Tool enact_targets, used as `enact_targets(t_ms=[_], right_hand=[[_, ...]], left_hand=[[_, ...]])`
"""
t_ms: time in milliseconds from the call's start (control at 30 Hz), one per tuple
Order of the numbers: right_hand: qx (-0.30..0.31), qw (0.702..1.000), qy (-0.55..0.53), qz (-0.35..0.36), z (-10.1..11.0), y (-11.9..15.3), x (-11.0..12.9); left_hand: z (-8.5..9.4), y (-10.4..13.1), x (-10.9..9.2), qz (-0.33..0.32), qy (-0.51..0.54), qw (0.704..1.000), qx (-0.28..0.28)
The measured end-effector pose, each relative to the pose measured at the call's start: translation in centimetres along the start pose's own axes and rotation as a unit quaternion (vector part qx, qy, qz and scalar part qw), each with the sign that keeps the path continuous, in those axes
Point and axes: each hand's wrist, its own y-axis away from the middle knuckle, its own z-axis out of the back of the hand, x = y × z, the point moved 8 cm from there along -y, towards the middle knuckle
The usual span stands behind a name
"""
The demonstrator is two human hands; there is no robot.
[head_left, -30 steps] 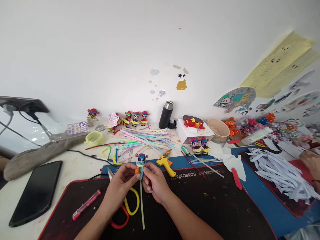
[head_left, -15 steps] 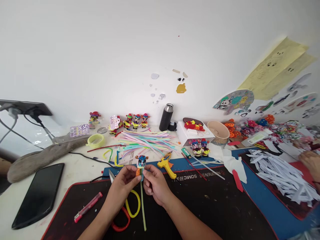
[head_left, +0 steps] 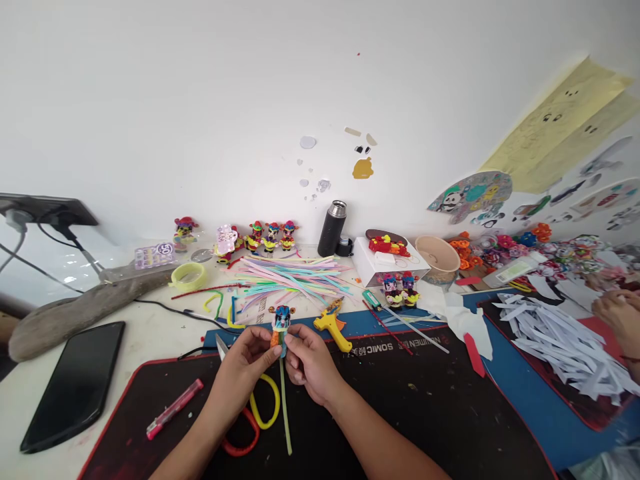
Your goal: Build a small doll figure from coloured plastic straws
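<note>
Between my two hands stands a small doll (head_left: 283, 319) with a blue, black and white head and an orange and green-blue body. My left hand (head_left: 250, 357) pinches its body from the left. From the right, my right hand (head_left: 307, 360) grips the same body with thumb and fingers. A pale green pipe cleaner (head_left: 285, 413) hangs straight down from the doll. Under my left wrist lie scissors (head_left: 267, 402) with yellow and red handles, partly hidden. A yellow hot glue gun (head_left: 334, 325) rests just beyond my right hand.
Behind lies a pile of pastel pipe cleaners (head_left: 295, 277), with finished dolls (head_left: 271, 237) along the wall. A black flask (head_left: 333, 229) stands near a white box (head_left: 387, 261). Left are a phone (head_left: 75, 383) and a red pen (head_left: 175, 408). At right, another person's hand (head_left: 617, 317) is near paper strips (head_left: 565, 347).
My hands keep the same hold on the doll, which has barely moved. The view has shifted slightly. At the far right, more of the other person's hands shows.
</note>
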Motion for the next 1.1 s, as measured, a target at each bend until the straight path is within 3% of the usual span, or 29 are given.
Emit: enact_targets(t_ms=[1100], right_hand=[[0.0,1.0,0.001,-0.012,-0.04,0.11,0.17]], left_hand=[[-0.18,-0.03,0.83,0.024,0.034,0.999,0.012]])
